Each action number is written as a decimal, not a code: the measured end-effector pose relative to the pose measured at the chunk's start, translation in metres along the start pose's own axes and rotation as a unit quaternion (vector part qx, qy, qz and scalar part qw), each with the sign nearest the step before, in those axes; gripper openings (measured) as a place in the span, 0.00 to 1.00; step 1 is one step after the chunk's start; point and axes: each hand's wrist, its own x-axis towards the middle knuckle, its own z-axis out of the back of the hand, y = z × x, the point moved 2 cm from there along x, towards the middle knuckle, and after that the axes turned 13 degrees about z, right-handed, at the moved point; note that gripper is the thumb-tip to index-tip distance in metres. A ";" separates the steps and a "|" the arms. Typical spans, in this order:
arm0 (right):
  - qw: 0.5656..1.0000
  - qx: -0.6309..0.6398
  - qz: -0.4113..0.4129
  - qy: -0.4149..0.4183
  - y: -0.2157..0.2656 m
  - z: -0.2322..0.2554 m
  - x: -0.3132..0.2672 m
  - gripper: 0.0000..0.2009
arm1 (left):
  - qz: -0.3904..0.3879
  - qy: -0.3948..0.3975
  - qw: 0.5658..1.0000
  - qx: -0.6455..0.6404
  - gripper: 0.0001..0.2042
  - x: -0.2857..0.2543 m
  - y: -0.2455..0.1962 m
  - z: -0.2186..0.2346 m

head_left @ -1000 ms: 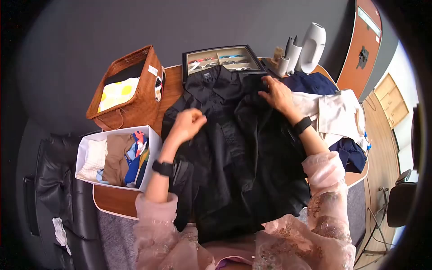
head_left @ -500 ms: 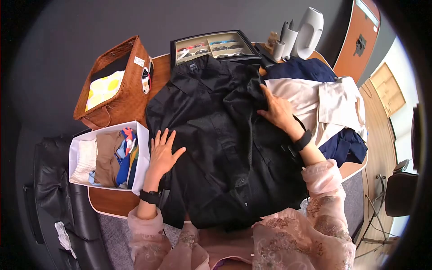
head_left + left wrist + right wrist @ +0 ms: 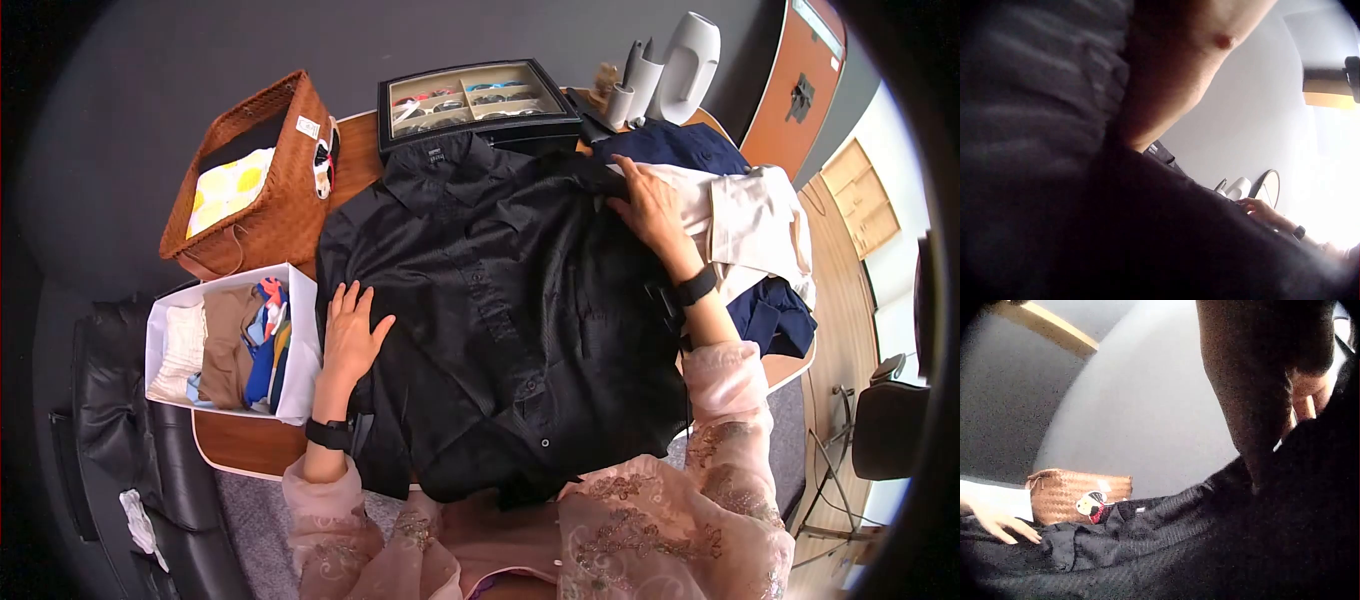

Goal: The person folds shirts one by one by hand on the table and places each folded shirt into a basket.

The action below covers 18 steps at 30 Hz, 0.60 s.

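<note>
A black button-up shirt (image 3: 450, 300) lies face up across the table, its collar toward the back. On its left side, my left hand (image 3: 350, 335) rests flat with the fingers extended, and the thumb points inward. At the shirt's upper right, my right hand (image 3: 655, 205) lies over the shoulder and sleeve edge with its fingers reaching away. From the right wrist, the thumb of my right hand (image 3: 1254, 381) comes down onto the dark cloth. The left wrist view shows my left hand (image 3: 1179, 69) against the shirt, its fingertips hidden.
A white box (image 3: 305, 350) of folded clothes and a brown woven basket (image 3: 265, 230) stand at the left. Behind the collar sits a glasses case (image 3: 480, 125). White (image 3: 760, 225) and navy garments (image 3: 675, 145) lie at the right, near a white vase (image 3: 690, 70).
My left hand has come down from above the shirt onto its left side. My right hand has shifted outward to the right, and the shirt's upper right lies more spread.
</note>
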 end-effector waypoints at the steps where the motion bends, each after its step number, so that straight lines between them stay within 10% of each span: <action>1: 1.000 0.010 0.019 -0.005 0.007 0.007 -0.003 0.27 | 0.000 0.003 1.000 -0.001 0.27 -0.003 -0.003 0.002; 9: 0.987 0.123 -0.005 0.099 0.017 0.046 -0.034 0.28 | -0.046 -0.113 0.987 -0.103 0.18 -0.048 -0.032 0.074; 12: 0.894 0.429 -0.089 0.100 0.015 0.064 -0.035 0.23 | 0.009 -0.236 0.971 -0.037 0.19 -0.059 -0.017 0.092; 15: 0.787 0.592 -0.170 0.029 0.017 0.080 -0.023 0.22 | 0.081 -0.199 0.975 -0.049 0.21 -0.063 0.005 0.088; 18: 0.812 0.561 -0.161 -0.010 0.028 0.074 -0.018 0.24 | 0.074 -0.223 0.972 -0.021 0.20 -0.063 -0.001 0.083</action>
